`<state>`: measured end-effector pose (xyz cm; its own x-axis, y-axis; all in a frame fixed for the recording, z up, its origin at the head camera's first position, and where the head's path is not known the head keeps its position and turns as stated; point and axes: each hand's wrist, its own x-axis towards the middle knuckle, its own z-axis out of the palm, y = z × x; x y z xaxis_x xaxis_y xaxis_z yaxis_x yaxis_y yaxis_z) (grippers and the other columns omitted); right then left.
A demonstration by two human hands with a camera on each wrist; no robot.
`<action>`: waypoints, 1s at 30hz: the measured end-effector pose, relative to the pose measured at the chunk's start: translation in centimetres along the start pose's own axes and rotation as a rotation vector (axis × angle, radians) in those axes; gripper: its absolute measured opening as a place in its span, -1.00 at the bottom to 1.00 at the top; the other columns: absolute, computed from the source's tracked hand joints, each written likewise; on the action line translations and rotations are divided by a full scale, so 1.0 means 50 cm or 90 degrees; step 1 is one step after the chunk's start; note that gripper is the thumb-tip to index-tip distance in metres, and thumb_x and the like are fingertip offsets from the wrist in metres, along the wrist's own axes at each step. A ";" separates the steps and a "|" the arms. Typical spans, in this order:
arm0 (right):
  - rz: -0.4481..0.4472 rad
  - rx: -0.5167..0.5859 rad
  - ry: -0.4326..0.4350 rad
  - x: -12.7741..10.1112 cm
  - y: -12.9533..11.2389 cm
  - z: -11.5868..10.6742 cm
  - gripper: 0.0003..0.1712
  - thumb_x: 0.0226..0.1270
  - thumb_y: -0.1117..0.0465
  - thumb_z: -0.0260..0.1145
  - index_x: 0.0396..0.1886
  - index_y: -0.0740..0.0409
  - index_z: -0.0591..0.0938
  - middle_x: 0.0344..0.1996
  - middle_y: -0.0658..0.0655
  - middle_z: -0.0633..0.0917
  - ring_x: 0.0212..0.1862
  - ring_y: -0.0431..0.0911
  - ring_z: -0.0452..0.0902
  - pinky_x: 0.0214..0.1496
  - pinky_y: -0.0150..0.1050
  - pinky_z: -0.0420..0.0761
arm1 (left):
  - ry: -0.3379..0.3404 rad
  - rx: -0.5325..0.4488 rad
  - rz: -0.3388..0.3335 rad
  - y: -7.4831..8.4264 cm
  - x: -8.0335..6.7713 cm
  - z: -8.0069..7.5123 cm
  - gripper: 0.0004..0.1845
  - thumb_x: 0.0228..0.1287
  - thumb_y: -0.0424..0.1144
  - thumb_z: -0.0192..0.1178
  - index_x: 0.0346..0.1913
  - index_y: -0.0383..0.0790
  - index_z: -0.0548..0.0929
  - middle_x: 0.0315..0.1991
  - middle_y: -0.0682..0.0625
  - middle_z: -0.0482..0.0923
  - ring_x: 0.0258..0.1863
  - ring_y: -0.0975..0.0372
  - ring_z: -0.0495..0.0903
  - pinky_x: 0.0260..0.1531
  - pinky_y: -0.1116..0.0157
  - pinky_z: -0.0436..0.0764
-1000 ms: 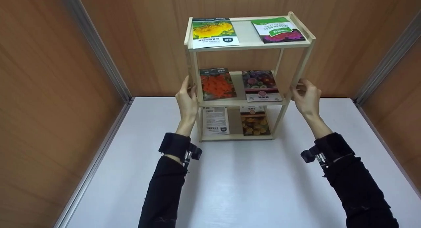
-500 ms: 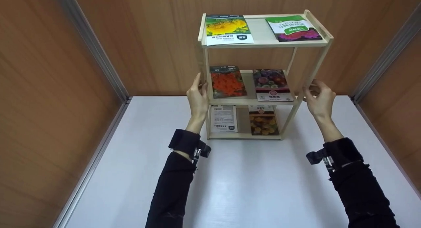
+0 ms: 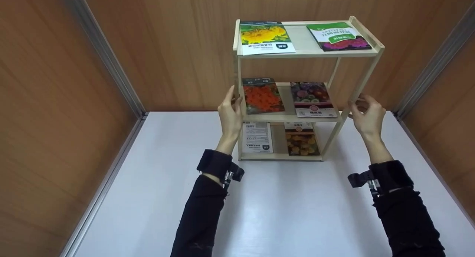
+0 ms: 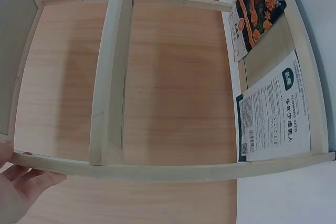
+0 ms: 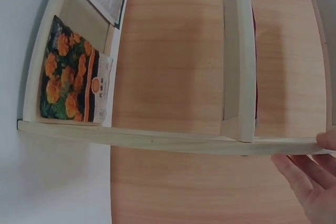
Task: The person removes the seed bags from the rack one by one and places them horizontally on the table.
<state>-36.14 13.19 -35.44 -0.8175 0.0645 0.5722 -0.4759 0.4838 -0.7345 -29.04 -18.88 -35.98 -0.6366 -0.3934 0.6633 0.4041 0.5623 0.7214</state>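
Note:
A three-tier wooden shelf rack (image 3: 302, 38) stands at the back of the white table. My left hand (image 3: 231, 118) grips its left front upright near the middle tier. On the opposite side, my right hand (image 3: 368, 119) pinches the right front upright at similar height. Flower seed packets lie in pairs: a yellow-flower packet (image 3: 265, 35) and a green-and-white packet (image 3: 339, 36) on top, a red-flower packet (image 3: 261, 97) and a purple-flower packet (image 3: 311, 97) in the middle. The bottom tier bears a text-covered packet (image 4: 275, 111) and an orange-flower packet (image 5: 68, 77).
Behind the rack rises a wood-grain wall (image 3: 178, 56). Side panels with metal corner strips (image 3: 111, 53) flank the white table (image 3: 274, 212) on both sides.
The rack, with its packets, has moved to the right across the table. Both hands have travelled along with it, keeping their holds on the uprights.

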 end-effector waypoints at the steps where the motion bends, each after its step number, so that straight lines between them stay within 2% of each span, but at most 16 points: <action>1: 0.004 0.005 -0.010 -0.003 -0.009 -0.003 -0.71 0.17 0.36 0.17 -0.13 0.44 0.51 -0.31 0.39 0.62 -0.38 -0.26 0.57 -0.50 -0.55 0.51 | -0.004 0.003 0.003 -0.001 -0.001 -0.001 -0.59 0.20 -0.45 0.05 0.14 -0.43 0.37 -0.12 -0.25 0.53 -0.18 0.08 0.55 -0.21 0.34 0.53; 4: 0.017 0.016 -0.040 -0.006 -0.011 -0.008 -0.68 0.19 0.33 0.17 -0.10 0.46 0.49 -0.29 0.40 0.60 -0.39 -0.35 0.53 -0.47 -0.52 0.52 | -0.023 0.021 0.012 -0.005 -0.002 -0.005 -0.58 0.22 -0.43 0.04 0.15 -0.42 0.35 -0.11 -0.23 0.53 -0.16 0.08 0.54 -0.20 0.34 0.52; 6: 0.019 0.000 -0.051 -0.009 -0.012 -0.012 -0.69 0.20 0.31 0.16 -0.13 0.48 0.50 -0.30 0.39 0.60 -0.44 -0.44 0.48 -0.47 -0.55 0.51 | -0.045 0.068 0.011 -0.003 -0.002 -0.012 -0.57 0.23 -0.40 0.04 0.17 -0.40 0.33 -0.14 -0.21 0.54 -0.20 0.10 0.55 -0.25 0.34 0.53; 9: 0.008 -0.043 -0.053 -0.011 0.002 -0.018 -0.72 0.20 0.28 0.16 -0.21 0.46 0.54 -0.37 0.35 0.62 -0.53 -0.54 0.39 -0.53 -0.63 0.46 | -0.081 0.212 0.000 0.010 -0.001 -0.027 -0.57 0.23 -0.32 0.07 0.16 -0.35 0.36 -0.18 -0.19 0.55 -0.28 0.09 0.57 -0.37 0.27 0.55; 13: -0.008 -0.117 -0.038 -0.021 -0.021 -0.033 -0.76 0.19 0.29 0.16 -0.31 0.44 0.58 -0.44 0.32 0.63 -0.57 -0.51 0.34 -0.57 -0.66 0.36 | -0.120 0.443 -0.024 0.044 0.002 -0.048 -0.66 0.16 -0.23 0.16 -0.06 -0.39 0.52 -0.26 -0.19 0.55 -0.32 0.03 0.56 -0.45 0.16 0.55; 16: -0.023 -0.157 -0.038 -0.027 -0.046 -0.040 -0.78 0.17 0.29 0.18 -0.36 0.41 0.60 -0.44 0.31 0.64 -0.52 -0.32 0.43 -0.54 -0.64 0.28 | -0.141 0.524 -0.029 0.073 0.005 -0.062 -0.71 0.11 -0.22 0.19 -0.22 -0.41 0.56 -0.30 -0.19 0.53 -0.30 0.02 0.53 -0.40 0.15 0.55; 19: -0.044 -0.165 -0.070 -0.033 -0.074 -0.041 -0.79 0.16 0.29 0.20 -0.38 0.42 0.60 -0.45 0.32 0.63 -0.45 -0.06 0.48 -0.51 -0.62 0.26 | -0.162 0.529 -0.017 0.103 0.008 -0.075 -0.72 0.10 -0.23 0.20 -0.24 -0.42 0.56 -0.30 -0.19 0.52 -0.28 0.03 0.52 -0.38 0.16 0.55; 21: -0.054 -0.158 -0.100 -0.035 -0.095 -0.040 -0.78 0.15 0.28 0.21 -0.38 0.42 0.60 -0.45 0.33 0.63 -0.43 0.02 0.49 -0.50 -0.60 0.26 | -0.179 0.515 -0.007 0.124 0.009 -0.083 -0.72 0.10 -0.23 0.20 -0.23 -0.41 0.55 -0.30 -0.19 0.52 -0.28 0.04 0.51 -0.38 0.18 0.54; 25: -0.058 -0.147 -0.156 -0.033 -0.142 -0.039 -0.76 0.17 0.24 0.22 -0.34 0.39 0.60 -0.45 0.29 0.61 -0.40 0.00 0.47 -0.47 -0.53 0.31 | -0.210 0.484 0.003 0.169 0.020 -0.098 -0.71 0.13 -0.22 0.19 -0.19 -0.41 0.53 -0.28 -0.19 0.51 -0.26 0.05 0.51 -0.36 0.18 0.53; 30: -0.043 -0.147 -0.225 -0.019 -0.203 -0.041 -0.73 0.18 0.17 0.22 -0.30 0.33 0.59 -0.42 0.23 0.59 -0.38 -0.04 0.43 -0.44 -0.45 0.33 | -0.237 0.452 -0.001 0.225 0.047 -0.113 -0.66 0.15 -0.19 0.17 -0.12 -0.42 0.51 -0.24 -0.18 0.50 -0.24 0.08 0.50 -0.27 0.21 0.52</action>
<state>-29.88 10.01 -27.77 -0.8671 -0.2578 0.4262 -0.4798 0.6625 -0.5753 -22.30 -17.60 -25.18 -0.8648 -0.1961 0.4622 -0.0311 0.9398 0.3404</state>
